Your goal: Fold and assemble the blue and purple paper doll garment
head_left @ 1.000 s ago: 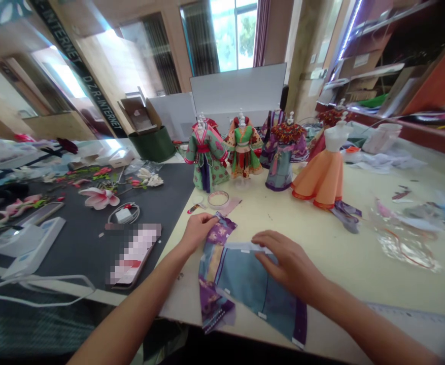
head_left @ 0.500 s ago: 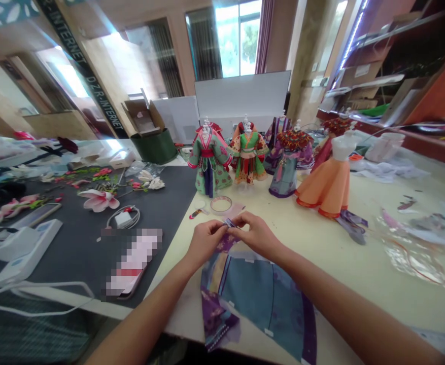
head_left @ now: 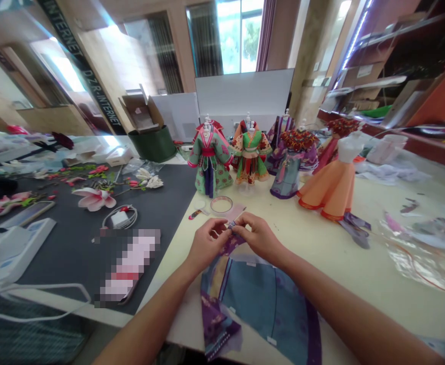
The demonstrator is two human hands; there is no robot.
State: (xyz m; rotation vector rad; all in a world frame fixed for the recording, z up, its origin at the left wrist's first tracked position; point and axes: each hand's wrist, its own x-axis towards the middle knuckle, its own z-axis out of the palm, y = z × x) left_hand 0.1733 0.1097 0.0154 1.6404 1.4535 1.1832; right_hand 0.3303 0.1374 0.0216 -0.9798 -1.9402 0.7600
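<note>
My left hand (head_left: 210,242) and my right hand (head_left: 259,237) meet above the pale tabletop, pinching the narrow patterned end of a purple fabric strip (head_left: 231,246) between thumbs and fingers. The left hand's other fingers curl loosely, a little apart. A small bit of the strip's white-and-dark trim shows between the fingertips; the rest is covered. Below the hands lies a curved blue-grey fabric panel (head_left: 250,294) with a purple border and small white tabs. At its left the purple fabric folds over, showing a white-dotted edge (head_left: 222,345).
Small dressed mannequins stand behind the hands, among them a green robe (head_left: 211,172) and an orange skirt (head_left: 331,195). A tape roll (head_left: 221,205) lies just beyond the fingers. On the dark mat are a phone (head_left: 131,268), a cable with charger (head_left: 120,219) and artificial flowers (head_left: 95,198). Plastic bags (head_left: 416,258) lie right.
The fingers of my left hand have lifted and spread slightly from their tight pinch. My right hand stays at the strip's end. The view has shifted a little.
</note>
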